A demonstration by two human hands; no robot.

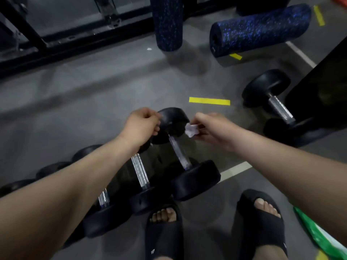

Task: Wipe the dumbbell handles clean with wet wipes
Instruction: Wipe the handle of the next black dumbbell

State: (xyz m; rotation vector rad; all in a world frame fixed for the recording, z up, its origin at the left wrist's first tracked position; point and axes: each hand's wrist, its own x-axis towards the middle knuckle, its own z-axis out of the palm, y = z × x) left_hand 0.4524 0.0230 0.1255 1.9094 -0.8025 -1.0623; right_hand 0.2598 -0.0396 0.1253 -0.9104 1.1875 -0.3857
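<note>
Floor-level view, row of black dumbbells. Right grip [201, 128]: thumb and fingertips pressed together on a crumpled wet wipe [190, 131], held just right of the far head [172, 119] of the front dumbbell [195, 180]. Left grip [142, 124]: fingers curled against the left rim of that same head; clasping or merely steadying, impossible to tell. Target: the knurled steel handle [178, 151], bare, touched by neither grip. Long axis from the far head back toward the feet, slanting slightly rightward. Direction from the wipe: downward and a little left, toward the wearer, with the right grip the nearer of the two. Probable next move: wipe lowered onto the handle's far end, then drawn along the axis. Second handle [139, 171] and third handle [103, 198] roughly parallel at left; separate dumbbell [280, 109] well apart at right.
</note>
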